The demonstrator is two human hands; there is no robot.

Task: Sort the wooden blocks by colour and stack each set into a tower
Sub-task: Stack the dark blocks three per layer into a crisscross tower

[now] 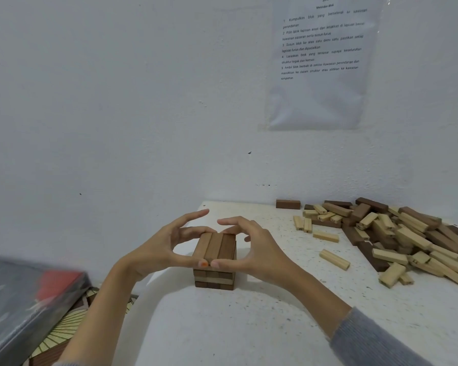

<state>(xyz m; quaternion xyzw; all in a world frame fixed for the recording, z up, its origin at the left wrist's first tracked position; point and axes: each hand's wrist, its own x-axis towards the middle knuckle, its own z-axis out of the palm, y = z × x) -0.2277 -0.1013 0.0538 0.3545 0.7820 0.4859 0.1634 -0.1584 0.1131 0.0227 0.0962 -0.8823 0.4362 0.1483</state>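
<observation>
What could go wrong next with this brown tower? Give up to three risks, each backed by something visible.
1. The left hand and right hand pinch the top layer end to end; uneven squeezing could skew the tower.
2. The tower stands fairly near the table's left edge; a knock might send it off.
3. A paler band seems to sit low in the tower, so colours may already be mixed.

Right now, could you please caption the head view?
Left hand and right hand pinch the brown tower near loose blocks.
</observation>
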